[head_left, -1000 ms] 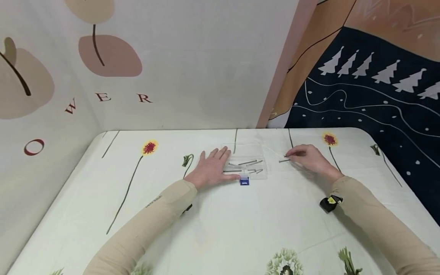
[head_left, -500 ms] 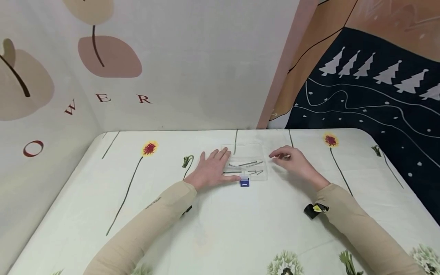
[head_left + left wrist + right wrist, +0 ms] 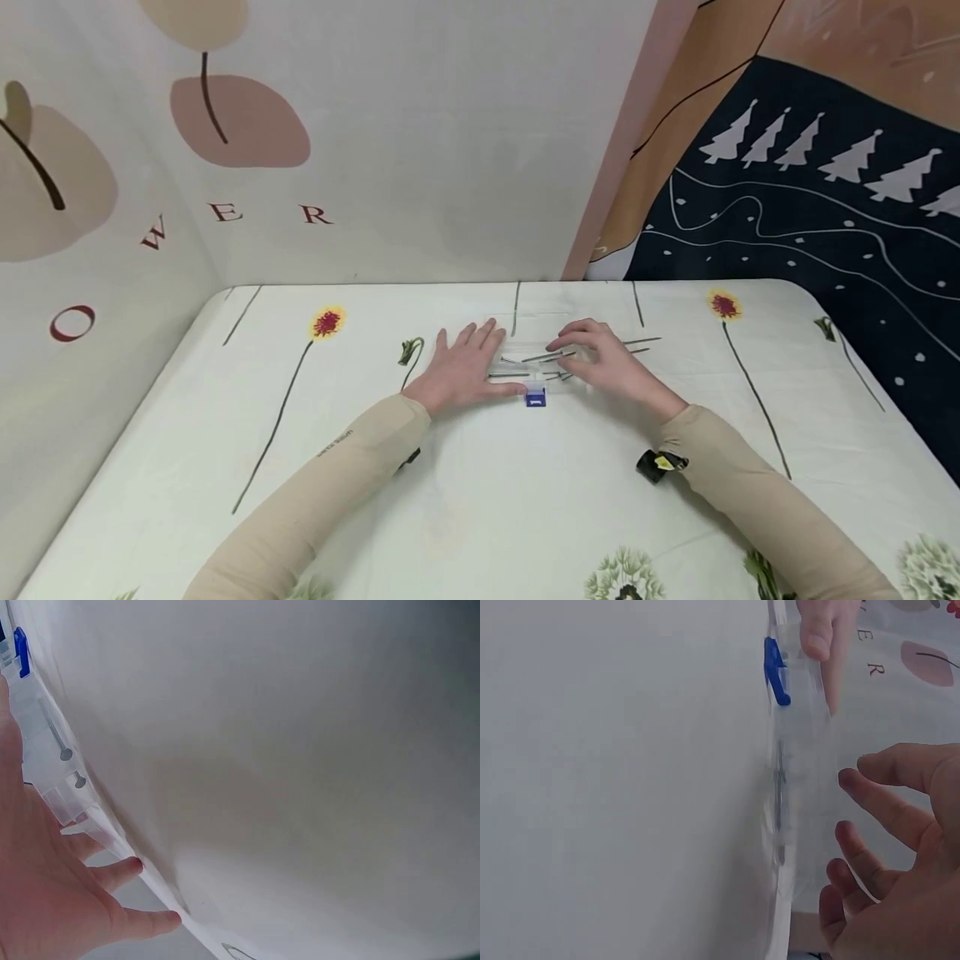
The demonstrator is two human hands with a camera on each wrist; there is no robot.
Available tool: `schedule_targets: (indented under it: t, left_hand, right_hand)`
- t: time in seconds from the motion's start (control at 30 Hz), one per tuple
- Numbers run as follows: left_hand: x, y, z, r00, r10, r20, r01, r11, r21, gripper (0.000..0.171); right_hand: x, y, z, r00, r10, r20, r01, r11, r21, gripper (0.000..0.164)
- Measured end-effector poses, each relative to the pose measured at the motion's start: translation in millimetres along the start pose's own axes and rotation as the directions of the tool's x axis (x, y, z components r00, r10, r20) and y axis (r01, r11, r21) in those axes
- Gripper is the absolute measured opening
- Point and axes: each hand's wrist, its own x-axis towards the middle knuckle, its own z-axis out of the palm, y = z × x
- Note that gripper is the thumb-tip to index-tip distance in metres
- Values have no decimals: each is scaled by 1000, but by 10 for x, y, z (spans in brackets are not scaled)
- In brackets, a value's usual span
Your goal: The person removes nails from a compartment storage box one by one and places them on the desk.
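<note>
A clear plastic box (image 3: 517, 389) with a blue latch (image 3: 536, 398) lies on the table with its lid raised behind it. Several nails (image 3: 542, 357) lie inside its compartments. My left hand (image 3: 459, 367) is spread flat over the box's left end, fingers straight and thumb beside the latch. Over the right end hovers my right hand (image 3: 603, 358), its fingers loosely bent and nothing between them; in the right wrist view its fingertips (image 3: 847, 778) are close above the box wall. Two loose nails (image 3: 647, 340) lie on the cloth just right of that hand, partly hidden by it.
A white tablecloth (image 3: 480, 500) printed with flowers covers the table. Behind its far edge stands a pale wall hanging (image 3: 435, 150) with printed shapes and letters. At the right hangs a dark blue cloth (image 3: 795, 208) with white trees.
My right hand has moved left, from the loose nails on the cloth to over the box's right end, uncovering parts of those nails. My left hand has stayed in place.
</note>
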Motion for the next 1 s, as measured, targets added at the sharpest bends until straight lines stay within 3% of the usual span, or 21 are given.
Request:
schedule_targets:
  t: [0.47,1.0]
  left_hand:
    - [-19,-15,22,1000,-12,10,12,1000,8,106]
    - [3,6,-9,1000,4,6,-4,1000,23,103]
  right_hand:
    - [69,-69,131,996,-16,83,23,996,-82,27]
    - [82,-52,92,985,47,163,-21,987,-158,36]
